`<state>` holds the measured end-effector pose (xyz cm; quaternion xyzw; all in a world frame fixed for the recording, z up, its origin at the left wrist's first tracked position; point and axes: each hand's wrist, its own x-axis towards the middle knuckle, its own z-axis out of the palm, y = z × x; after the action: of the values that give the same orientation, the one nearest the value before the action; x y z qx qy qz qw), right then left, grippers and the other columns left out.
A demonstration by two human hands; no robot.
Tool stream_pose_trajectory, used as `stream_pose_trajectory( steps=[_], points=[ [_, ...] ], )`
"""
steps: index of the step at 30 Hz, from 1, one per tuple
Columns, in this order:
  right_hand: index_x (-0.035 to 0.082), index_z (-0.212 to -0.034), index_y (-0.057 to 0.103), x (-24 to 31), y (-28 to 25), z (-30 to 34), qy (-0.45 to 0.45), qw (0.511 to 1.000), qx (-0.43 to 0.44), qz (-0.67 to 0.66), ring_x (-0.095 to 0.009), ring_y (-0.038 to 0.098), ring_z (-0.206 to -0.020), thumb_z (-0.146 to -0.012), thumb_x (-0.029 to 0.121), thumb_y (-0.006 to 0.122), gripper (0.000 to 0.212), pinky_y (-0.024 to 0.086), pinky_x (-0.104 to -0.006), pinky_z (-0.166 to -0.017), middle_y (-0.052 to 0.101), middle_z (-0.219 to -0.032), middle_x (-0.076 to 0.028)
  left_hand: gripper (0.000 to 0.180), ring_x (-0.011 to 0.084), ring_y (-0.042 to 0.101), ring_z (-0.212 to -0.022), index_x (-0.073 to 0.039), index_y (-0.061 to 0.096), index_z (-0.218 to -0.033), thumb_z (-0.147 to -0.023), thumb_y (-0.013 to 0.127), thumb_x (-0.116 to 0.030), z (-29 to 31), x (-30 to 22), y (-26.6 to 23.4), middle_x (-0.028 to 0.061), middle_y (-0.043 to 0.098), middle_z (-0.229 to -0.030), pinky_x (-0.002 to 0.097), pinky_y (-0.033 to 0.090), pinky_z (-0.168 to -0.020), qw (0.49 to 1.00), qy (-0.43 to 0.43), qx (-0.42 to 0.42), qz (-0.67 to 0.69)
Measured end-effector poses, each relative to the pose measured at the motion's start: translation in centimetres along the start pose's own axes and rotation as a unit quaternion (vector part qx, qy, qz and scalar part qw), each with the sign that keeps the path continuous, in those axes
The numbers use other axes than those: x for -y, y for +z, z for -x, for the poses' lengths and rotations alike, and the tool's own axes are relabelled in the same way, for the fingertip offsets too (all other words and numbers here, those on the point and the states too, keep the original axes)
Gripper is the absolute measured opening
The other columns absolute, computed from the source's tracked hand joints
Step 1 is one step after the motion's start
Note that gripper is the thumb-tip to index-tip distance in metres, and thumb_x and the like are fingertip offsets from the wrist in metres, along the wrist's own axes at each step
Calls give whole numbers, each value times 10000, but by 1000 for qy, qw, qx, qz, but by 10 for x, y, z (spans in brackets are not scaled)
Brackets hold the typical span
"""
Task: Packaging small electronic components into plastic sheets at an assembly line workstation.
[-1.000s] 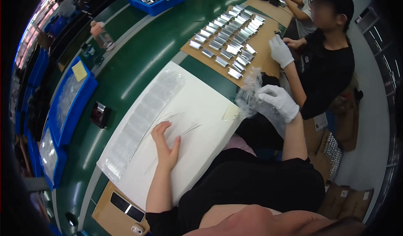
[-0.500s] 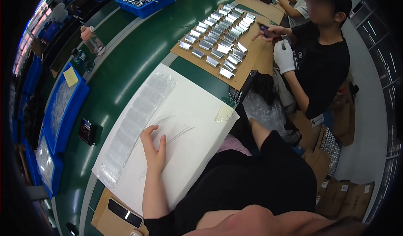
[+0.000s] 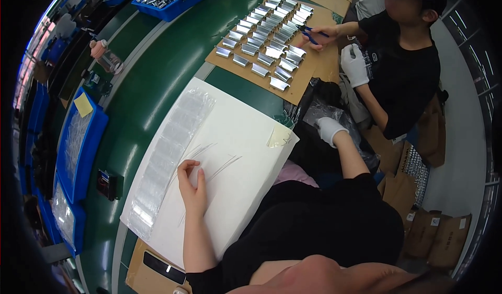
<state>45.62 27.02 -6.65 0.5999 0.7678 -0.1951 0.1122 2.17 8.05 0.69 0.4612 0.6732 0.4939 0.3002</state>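
My bare left hand (image 3: 193, 188) is over a thick white board (image 3: 235, 116), thumb and fingers apart and slightly curled, nothing between them. Thin dark lines run across the surface beside it. Along the board's left side lies a row of clear plastic pieces (image 3: 157, 176). A pale note (image 3: 281, 137) is taped to its right corner. To the right, below the table edge, my white-gloved right hand (image 3: 331, 131) is at a clear plastic bag (image 3: 340, 111); its fingertips do not show clearly enough to tell a grip.
Rows of shiny metal pieces (image 3: 264, 40) cover a cardboard sheet (image 3: 295, 90). A co-worker's hand holds blue-handled pliers (image 3: 315, 34) over it. Blue bins (image 3: 78, 173) line the left, near a pink-capped bottle (image 3: 107, 56). A phone (image 3: 163, 267) lies at the board's near end.
My gloved right hand has come into sight at the plastic bag. The left hand keeps its pose over the board. The co-worker's pliers have moved left over the metal pieces.
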Motion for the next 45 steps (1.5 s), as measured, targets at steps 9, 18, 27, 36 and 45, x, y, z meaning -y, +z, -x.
stream_pose_trajectory(
  steps=[9, 18, 27, 36, 45],
  points=[
    [51, -1154, 548, 130, -102, 40, 35, 906, -319, -277, -197, 706, -743, -986, 152, 628, 212, 562, -346, -686, 730, -908, -112, 344, 331, 531, -1271, -32, 561, -1278, -939, 611, -72, -13, 0, -30, 164, 584, -1311, 409, 395, -1127, 925, 195, -109, -306],
    [24, -1226, 640, 370, -97, -18, -532, 698, -166, -449, -244, 653, -930, -922, 102, 660, 314, 508, -343, -860, 687, -1060, -100, 509, 346, 452, -1398, -50, 530, -1402, -942, 651, -231, -3, 65, -104, 158, 533, -1445, 490, 279, -1213, 856, 27, -167, -489],
    [97, -1127, 684, 434, -18, -59, -630, 694, -139, -319, -283, 658, -911, -957, 235, 580, 243, 530, -356, -851, 701, -1041, -92, 555, 389, 424, -1400, -63, 536, -1393, -908, 686, -288, -14, 46, -75, 191, 488, -1463, 536, 243, -1217, 876, 73, -152, -452],
    [99, -1102, 686, 438, -17, -59, -569, 740, -134, -333, -313, 665, -885, -928, 239, 614, 234, 537, -387, -819, 704, -1009, -103, 566, 369, 454, -1380, -67, 541, -1382, -895, 722, -293, -19, 53, -72, 172, 516, -1446, 544, 238, -1220, 856, 96, -138, -488],
    [82, -1079, 676, 432, -18, -59, -569, 777, -114, -244, -324, 659, -914, -877, 346, 674, 332, 531, -388, -846, 695, -1022, -115, 636, 365, 443, -1402, -58, 534, -1373, -824, 794, -246, -20, 51, -74, 162, 502, -1486, 540, 233, -1228, 904, 85, -146, -392]
  ],
)
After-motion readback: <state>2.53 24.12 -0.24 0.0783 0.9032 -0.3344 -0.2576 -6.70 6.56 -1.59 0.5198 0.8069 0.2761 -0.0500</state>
